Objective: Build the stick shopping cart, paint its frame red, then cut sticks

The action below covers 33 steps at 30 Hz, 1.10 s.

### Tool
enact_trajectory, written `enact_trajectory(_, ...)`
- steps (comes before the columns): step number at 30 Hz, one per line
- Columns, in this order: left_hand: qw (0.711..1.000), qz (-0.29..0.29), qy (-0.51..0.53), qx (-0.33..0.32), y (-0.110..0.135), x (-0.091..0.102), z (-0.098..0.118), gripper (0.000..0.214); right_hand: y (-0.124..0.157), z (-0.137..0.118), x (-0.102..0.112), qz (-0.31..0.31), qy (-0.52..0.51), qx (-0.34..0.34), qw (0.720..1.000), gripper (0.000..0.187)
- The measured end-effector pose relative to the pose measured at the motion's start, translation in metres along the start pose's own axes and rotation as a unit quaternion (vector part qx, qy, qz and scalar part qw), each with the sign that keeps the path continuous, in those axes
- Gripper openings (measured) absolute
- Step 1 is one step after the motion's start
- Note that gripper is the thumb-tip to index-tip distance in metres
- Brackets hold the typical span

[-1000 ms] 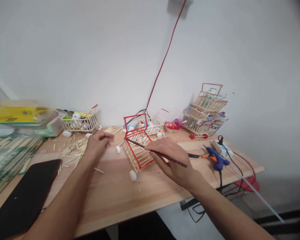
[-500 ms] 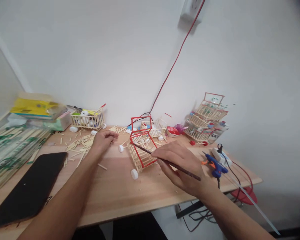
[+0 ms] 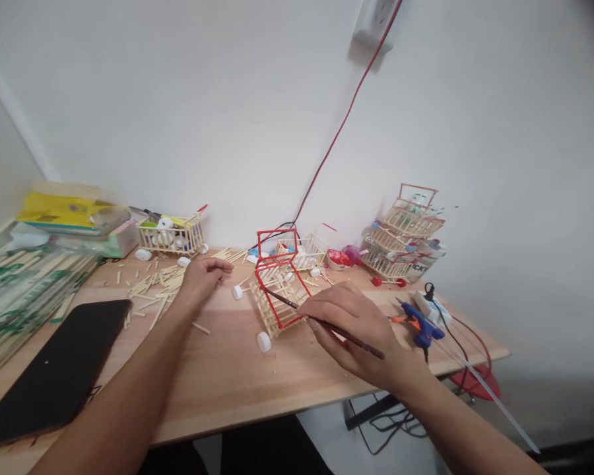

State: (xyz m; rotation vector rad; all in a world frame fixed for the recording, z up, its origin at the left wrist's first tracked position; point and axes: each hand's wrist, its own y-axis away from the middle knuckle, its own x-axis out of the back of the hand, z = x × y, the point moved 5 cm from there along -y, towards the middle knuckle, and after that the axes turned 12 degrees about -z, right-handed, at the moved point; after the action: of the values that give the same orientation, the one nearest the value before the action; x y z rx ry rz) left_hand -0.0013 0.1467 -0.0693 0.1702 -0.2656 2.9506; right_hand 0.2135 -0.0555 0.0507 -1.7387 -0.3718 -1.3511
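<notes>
A small cart of wooden sticks with red-painted edges [image 3: 278, 290] lies tipped on the wooden table [image 3: 237, 382], with white cap wheels [image 3: 263, 341] on it. My right hand [image 3: 356, 326] is closed on a thin dark paintbrush [image 3: 327, 322]; the brush tip reaches the cart's side. Left of the cart, my left hand [image 3: 202, 276] rests on the table with its fingers loosely curled, next to a scatter of loose sticks [image 3: 153, 290]. Nothing shows in that hand.
A black flat case [image 3: 54, 369] lies at the front left beside bundled sticks [image 3: 20, 297]. More stick carts stand at the back left [image 3: 171, 235] and stacked at the back right [image 3: 406, 231]. A blue glue gun [image 3: 418, 326] and a power strip [image 3: 433, 307] sit at the right edge.
The camera view has risen and shifted a little. My right hand with the paintbrush has moved slightly along the cart's side. My left hand has stayed in place.
</notes>
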Motion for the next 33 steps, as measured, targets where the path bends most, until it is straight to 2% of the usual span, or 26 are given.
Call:
enact_trajectory(11, 1.000, 0.009, -0.003, -0.004, -0.002, 0.001, -0.007, 0.018, 0.017, -0.019, 0.009, -0.010, 0.002, 0.020, 1.000, 0.023)
enact_trajectory(17, 1.000, 0.005, -0.003, 0.003, -0.002, 0.001, -0.005, 0.019, 0.019, -0.015, 0.012, 0.012, 0.002, 0.009, 1.000, 0.027)
enact_trajectory(21, 1.000, 0.006, -0.009, 0.007, 0.000, 0.001, -0.002, 0.019, 0.018, -0.011, 0.009, 0.001, 0.003, 0.002, 1.000, 0.026)
enact_trajectory(27, 1.000, 0.003, -0.020, -0.004, 0.001, 0.000, 0.001, 0.017, 0.027, -0.019, 0.015, -0.001, -0.003, 0.012, 1.000, 0.025)
enact_trajectory(33, 1.000, 0.001, -0.017, 0.006, 0.000, 0.000, -0.001, 0.019, 0.041, -0.025, 0.018, -0.039, -0.006, 0.004, 0.999, 0.023)
